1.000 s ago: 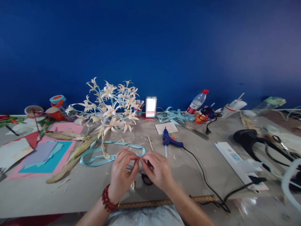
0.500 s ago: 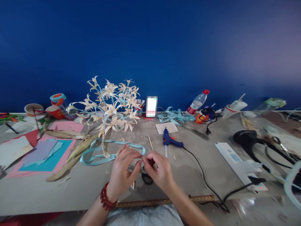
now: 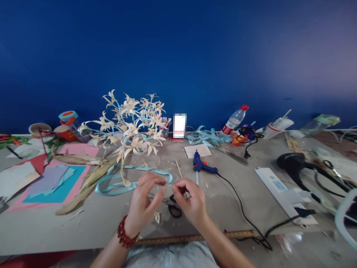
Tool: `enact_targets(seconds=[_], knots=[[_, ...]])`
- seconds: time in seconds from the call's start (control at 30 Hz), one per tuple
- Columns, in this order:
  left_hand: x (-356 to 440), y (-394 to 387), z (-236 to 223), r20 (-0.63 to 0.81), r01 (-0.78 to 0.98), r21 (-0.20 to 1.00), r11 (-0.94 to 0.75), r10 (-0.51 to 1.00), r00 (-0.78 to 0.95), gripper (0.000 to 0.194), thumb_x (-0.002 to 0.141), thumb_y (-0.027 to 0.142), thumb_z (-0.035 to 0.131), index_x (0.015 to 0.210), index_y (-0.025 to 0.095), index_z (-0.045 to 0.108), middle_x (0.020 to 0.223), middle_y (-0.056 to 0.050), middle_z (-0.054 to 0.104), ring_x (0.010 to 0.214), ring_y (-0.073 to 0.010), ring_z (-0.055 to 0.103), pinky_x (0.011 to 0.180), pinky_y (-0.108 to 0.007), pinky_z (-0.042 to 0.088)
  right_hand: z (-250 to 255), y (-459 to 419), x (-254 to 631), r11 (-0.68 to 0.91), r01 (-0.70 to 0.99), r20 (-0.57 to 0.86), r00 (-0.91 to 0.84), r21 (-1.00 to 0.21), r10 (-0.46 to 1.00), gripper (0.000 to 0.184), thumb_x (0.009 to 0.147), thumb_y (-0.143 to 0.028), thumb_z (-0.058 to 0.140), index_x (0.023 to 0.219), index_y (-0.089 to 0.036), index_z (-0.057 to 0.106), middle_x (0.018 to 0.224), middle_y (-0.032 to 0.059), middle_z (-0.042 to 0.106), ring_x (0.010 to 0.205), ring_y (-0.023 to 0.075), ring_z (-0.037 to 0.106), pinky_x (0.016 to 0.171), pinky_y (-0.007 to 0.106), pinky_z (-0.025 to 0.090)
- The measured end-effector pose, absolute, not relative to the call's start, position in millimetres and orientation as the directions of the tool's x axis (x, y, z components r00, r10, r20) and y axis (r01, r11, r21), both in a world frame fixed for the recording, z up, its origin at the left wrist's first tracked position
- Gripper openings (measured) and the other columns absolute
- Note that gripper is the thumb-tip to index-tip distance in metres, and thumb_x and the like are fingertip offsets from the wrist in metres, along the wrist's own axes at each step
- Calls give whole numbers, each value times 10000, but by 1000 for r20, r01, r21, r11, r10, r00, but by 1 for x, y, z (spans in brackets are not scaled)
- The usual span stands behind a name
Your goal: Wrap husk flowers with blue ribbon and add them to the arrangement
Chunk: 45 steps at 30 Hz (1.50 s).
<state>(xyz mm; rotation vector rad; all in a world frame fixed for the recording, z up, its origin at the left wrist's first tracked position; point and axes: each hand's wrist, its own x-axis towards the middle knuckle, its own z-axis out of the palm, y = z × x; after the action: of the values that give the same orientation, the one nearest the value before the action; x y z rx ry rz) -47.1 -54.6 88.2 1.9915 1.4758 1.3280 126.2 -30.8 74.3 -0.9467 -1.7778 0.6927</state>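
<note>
My left hand (image 3: pixel 147 199), a red bead bracelet (image 3: pixel 126 232) on its wrist, is raised over the table with thumb and fingers apart. My right hand (image 3: pixel 191 203) is closed in a pinch beside it. A small pale bit shows at its fingertips, too small to name. Black-handled scissors (image 3: pixel 175 211) lie below and between my hands, their blades partly hidden. Beyond my left hand a light blue ribbon (image 3: pixel 107 191) lies in loops. Behind it stands a bunch of cream flowers (image 3: pixel 131 106) on light blue stems. Dried husks (image 3: pixel 86 184) lie to the left.
A blue glue gun (image 3: pixel 201 164) lies right of centre, its cord running to the right. A white power strip (image 3: pixel 275 188) sits farther right. Coloured paper (image 3: pixel 69 190) lies at left. Along the wall stand a bottle (image 3: pixel 234 121), a blurred-out screen (image 3: pixel 179 125) and more ribbon (image 3: pixel 205 136).
My left hand has drawn slightly left, away from my right, and its fingers have parted. My right hand has shifted slightly right, still pinched. More of the scissors shows between them.
</note>
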Motion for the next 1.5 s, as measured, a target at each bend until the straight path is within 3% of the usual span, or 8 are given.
enact_targets(seconds=[0.2, 0.4, 0.63, 0.9, 1.1, 1.23, 1.37, 1.5], knots=[[-29, -55, 96, 494, 584, 688, -431, 868, 58, 118, 849, 129, 529, 772, 218, 544, 754, -7, 615, 761, -181, 588, 967, -431, 423, 77, -32, 120, 565, 322, 512, -238, -760, 825, 143, 861, -190, 560, 719, -205, 550, 608, -30, 560, 532, 107, 514, 537, 209, 407], [-46, -51, 84, 538, 640, 701, -315, 822, -185, 95, 871, 159, 504, 825, 216, 565, 811, -37, 620, 834, -213, 586, 798, -364, 470, 84, -35, 128, 619, 310, 613, -127, -722, 779, 117, 839, -132, 560, 757, -214, 553, 665, -28, 597, 554, 102, 526, 565, 202, 428], [-29, -56, 103, 488, 545, 705, -455, 868, 93, 101, 842, 144, 515, 798, 216, 570, 779, -18, 628, 779, -189, 593, 970, -432, 416, 81, -30, 124, 593, 319, 550, -220, -740, 805, 126, 857, -168, 557, 738, -209, 554, 629, -29, 573, 542, 105, 519, 547, 206, 418], [-41, -53, 87, 546, 593, 721, -358, 820, -169, 135, 866, 152, 466, 784, 217, 551, 783, -34, 610, 810, -208, 590, 828, -389, 485, 82, -35, 126, 622, 305, 603, -166, -721, 780, 117, 834, -143, 550, 744, -217, 564, 652, -20, 603, 552, 113, 536, 565, 216, 439], [-35, -57, 107, 587, 609, 571, -550, 792, 166, 153, 813, 122, 543, 894, 228, 618, 874, -35, 694, 865, -212, 624, 1036, -508, 368, 83, -33, 123, 591, 350, 548, -222, -727, 806, 149, 840, -178, 550, 696, -218, 556, 605, -18, 585, 531, 120, 524, 542, 228, 420], [-39, -50, 103, 658, 694, 473, -543, 742, 132, 155, 793, 88, 579, 825, 235, 617, 820, -9, 706, 821, -194, 627, 1029, -507, 373, 82, -35, 124, 607, 350, 575, -202, -713, 793, 143, 834, -163, 557, 704, -220, 547, 610, -22, 580, 535, 117, 521, 555, 226, 426], [-50, -47, 96, 669, 716, 530, -455, 743, -23, 139, 847, 109, 530, 874, 224, 604, 844, -40, 695, 841, -204, 621, 997, -499, 402, 85, -34, 129, 594, 330, 581, -148, -734, 800, 131, 835, -153, 553, 723, -220, 553, 631, -26, 580, 540, 110, 519, 543, 215, 429], [-45, -54, 102, 552, 619, 579, -530, 814, 181, 162, 856, 148, 518, 977, 215, 601, 944, -64, 687, 935, -220, 617, 1041, -511, 365, 85, -33, 127, 573, 315, 547, -175, -756, 818, 143, 839, -171, 555, 702, -214, 554, 612, -25, 572, 538, 114, 517, 535, 222, 429]])
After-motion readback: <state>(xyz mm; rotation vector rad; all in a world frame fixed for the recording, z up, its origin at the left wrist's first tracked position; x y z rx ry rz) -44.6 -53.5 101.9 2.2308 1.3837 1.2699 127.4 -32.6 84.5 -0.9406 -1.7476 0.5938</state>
